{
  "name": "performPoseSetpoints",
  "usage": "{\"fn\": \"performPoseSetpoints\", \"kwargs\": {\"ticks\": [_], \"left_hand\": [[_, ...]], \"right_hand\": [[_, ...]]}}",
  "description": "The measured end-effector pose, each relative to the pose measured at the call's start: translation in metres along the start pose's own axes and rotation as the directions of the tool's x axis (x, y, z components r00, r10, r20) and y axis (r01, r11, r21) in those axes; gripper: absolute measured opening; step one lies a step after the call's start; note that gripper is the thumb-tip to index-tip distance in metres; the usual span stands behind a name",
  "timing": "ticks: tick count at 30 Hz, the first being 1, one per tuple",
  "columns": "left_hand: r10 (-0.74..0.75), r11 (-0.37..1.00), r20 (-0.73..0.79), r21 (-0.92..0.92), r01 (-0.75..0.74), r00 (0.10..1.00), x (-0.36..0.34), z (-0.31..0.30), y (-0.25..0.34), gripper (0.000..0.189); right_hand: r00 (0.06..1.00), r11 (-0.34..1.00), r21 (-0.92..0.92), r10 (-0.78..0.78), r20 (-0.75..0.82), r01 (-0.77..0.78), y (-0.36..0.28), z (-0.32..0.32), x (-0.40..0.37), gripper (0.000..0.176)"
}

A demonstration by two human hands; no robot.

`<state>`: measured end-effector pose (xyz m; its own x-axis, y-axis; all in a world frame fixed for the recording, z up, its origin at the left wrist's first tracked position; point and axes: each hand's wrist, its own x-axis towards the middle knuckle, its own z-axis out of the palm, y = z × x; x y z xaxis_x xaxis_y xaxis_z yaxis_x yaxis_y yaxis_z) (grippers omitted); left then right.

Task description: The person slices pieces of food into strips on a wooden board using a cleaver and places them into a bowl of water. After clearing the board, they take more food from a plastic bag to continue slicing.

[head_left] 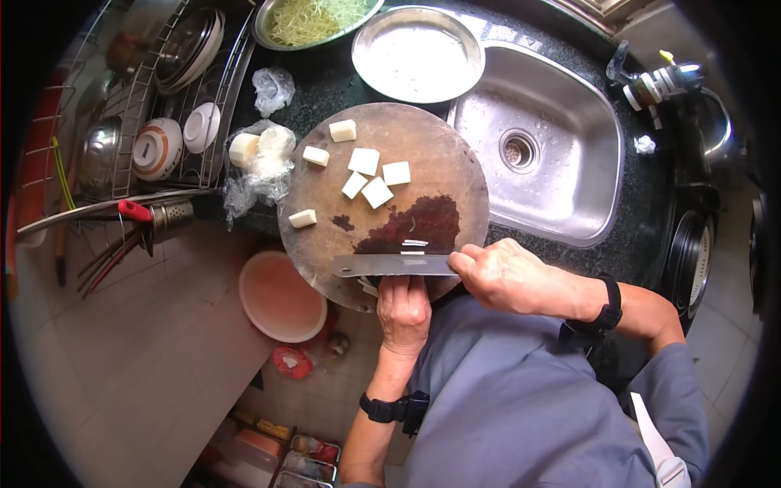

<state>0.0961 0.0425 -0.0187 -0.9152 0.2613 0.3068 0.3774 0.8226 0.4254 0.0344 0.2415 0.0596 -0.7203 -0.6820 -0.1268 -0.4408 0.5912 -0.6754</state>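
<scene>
My right hand (pixel 500 276) grips the handle end of a cleaver (pixel 390 265), whose blade lies across the near part of a round wooden cutting board (pixel 317 191). Just behind the blade, my left hand (pixel 404 313) has its fingers curled down on the board; what they hold is hidden. Thin white slices (pixel 414 242) lie at the far side of the blade. More small white pieces (pixel 368 286) sit left of my left fingers. Several white vegetable blocks (pixel 377 193) are spread over the far half of the board, beyond a dark wet patch (pixel 419 224).
A steel sink (pixel 569 203) is right of the board. Behind stand a metal basin (pixel 416 49) and a bowl of pale shreds (pixel 317 20). Left are a plastic bag with white pieces (pixel 264 163) and a dish rack (pixel 183 98). A pale basin (pixel 281 297) is lower down.
</scene>
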Motion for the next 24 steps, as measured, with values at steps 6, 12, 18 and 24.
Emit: {"fn": "performPoseSetpoints", "kwargs": {"ticks": [6,12,18,24], "left_hand": [[0.007,1.000,-0.020,0.000,-0.007,1.000,-0.003,0.001,-0.001,0.024],[0.000,1.000,-0.010,0.010,0.001,1.000,0.003,-0.002,0.001,0.024],[0.021,0.999,-0.021,-0.036,-0.022,1.000,0.007,-0.003,0.000,0.026],[0.020,1.000,-0.013,-0.002,-0.020,1.000,0.002,-0.002,-0.001,0.028]], "right_hand": [[0.999,0.999,-0.044,-0.020,0.034,0.022,-0.002,-0.001,0.001,0.019],[1.000,0.998,-0.053,-0.026,0.014,0.027,-0.003,0.003,0.013,0.016],[0.999,0.999,0.029,0.032,-0.021,-0.031,0.002,-0.005,0.007,0.013],[1.000,0.999,0.039,-0.005,0.012,0.004,0.005,-0.011,0.004,0.009]]}}
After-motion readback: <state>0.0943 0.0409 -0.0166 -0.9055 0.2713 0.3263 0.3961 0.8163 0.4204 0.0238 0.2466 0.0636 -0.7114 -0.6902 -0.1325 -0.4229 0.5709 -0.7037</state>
